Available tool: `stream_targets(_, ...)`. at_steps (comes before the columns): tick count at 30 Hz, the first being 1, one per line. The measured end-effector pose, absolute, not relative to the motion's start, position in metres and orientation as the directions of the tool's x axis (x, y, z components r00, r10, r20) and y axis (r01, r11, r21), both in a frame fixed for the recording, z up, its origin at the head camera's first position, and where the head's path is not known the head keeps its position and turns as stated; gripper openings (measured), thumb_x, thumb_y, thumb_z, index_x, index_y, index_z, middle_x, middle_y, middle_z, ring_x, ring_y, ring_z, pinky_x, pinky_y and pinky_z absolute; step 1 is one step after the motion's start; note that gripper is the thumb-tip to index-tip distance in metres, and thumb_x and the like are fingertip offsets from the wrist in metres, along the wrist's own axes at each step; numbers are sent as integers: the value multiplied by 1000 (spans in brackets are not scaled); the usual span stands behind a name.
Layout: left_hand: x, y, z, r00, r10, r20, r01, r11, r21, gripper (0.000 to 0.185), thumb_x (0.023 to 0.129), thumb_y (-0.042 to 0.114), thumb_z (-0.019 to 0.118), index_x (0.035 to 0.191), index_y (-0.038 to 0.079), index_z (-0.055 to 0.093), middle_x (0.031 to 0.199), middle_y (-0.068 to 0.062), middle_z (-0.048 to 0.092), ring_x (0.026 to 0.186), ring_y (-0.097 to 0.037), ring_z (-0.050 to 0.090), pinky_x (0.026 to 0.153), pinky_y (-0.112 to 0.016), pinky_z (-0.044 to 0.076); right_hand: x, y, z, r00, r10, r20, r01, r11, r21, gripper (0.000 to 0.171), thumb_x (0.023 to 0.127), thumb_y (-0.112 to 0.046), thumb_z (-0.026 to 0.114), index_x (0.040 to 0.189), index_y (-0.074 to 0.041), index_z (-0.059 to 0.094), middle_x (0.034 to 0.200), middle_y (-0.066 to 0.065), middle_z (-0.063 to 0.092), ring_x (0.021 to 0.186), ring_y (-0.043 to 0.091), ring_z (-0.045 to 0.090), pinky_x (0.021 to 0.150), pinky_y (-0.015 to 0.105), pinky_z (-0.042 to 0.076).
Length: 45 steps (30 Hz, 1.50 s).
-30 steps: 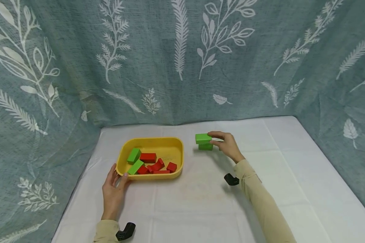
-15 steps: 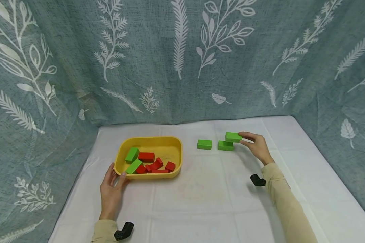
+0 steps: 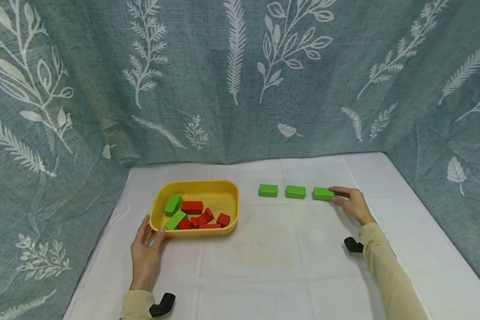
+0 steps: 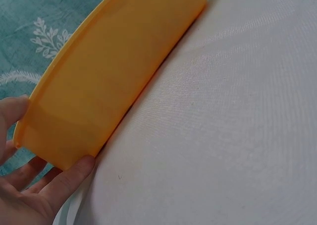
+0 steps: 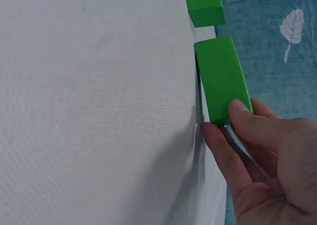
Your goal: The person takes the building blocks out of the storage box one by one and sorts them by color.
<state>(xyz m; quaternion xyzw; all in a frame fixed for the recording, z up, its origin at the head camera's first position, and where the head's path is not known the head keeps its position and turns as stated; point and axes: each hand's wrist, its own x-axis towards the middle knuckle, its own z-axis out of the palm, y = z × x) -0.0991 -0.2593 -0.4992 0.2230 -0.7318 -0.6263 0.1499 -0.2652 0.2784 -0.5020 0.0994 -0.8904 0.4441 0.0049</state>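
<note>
Pinching the near end of a matte green rectangular block (image 3: 323,194), the right hand (image 3: 354,205) has its thumb and fingers curled round that end, with the block lying flat on the surface. This block is the rightmost of three alike; the middle green block (image 3: 295,192) and the left green block (image 3: 268,190) lie beside it in a straight row, each set apart from the next by a small gap. In the right wrist view the held block (image 5: 221,79) shows smooth faces and crisp square edges, with a fingertip (image 5: 239,108) on its top.

Left of the row stands a shallow yellow plastic tray (image 3: 228,186) with rounded corners and a smooth raised rim. Inside it lie two green blocks (image 3: 174,204) and several red blocks (image 3: 193,206), tumbled together in its near half; the far half of its floor is bare. The left hand (image 3: 146,251) rests with relaxed, straight fingers against the tray's near left corner, and the left wrist view shows a thumb (image 4: 67,178) touching the tray's outer wall (image 4: 114,71).

All of it sits on a white cloth-covered surface (image 3: 264,258) with a fine weave and faint creases. Broad bare cloth stretches in front of the tray and the row, and to the right of the held block up to the surface's right edge. A grey-blue curtain printed with white leaves (image 3: 240,80) hangs close behind and along both sides.
</note>
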Motion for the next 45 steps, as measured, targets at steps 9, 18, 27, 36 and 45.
stream_targets(9,-98,-257,-497,-856,-512,-72,-140,95,986,69,98,11,60,157,15,25,151,-16,37,135,-30,37,83,-18,52,-267,279,-505,-983,-161,91,-172,618,-767,37,91,2,65,127,9,60,125,31,59,117,46,55,96,53,50)
stream_targets(18,-98,-258,-498,-853,-519,-49,-141,139,980,69,98,16,61,157,16,25,151,-16,38,135,-30,37,83,-15,51,-267,277,-507,-982,-156,106,-180,610,-771,41,90,4,65,130,9,57,130,31,55,117,45,55,96,50,51)
stream_targets(27,-98,-257,-498,-850,-522,-68,-153,121,981,69,98,15,60,157,17,25,152,-14,36,136,-30,36,83,-17,51,-260,250,-483,-945,-171,277,-317,680,-661,43,84,6,71,125,11,59,128,32,55,118,48,52,95,57,50)
stream_targets(36,-99,-258,-496,-846,-526,-87,-161,96,982,69,98,14,60,157,17,24,154,-14,35,137,-29,36,86,-21,50,-263,158,-460,-874,-355,331,-479,522,-705,33,84,3,73,117,4,67,111,19,68,92,32,66,77,43,59)
stream_targets(45,-99,-258,-495,-858,-508,-81,-135,71,988,69,98,10,59,157,16,24,153,-15,34,135,-29,35,84,-17,52,-251,33,-448,-724,-628,285,-589,349,-729,29,87,-2,71,117,1,69,112,17,68,96,26,65,80,30,59)
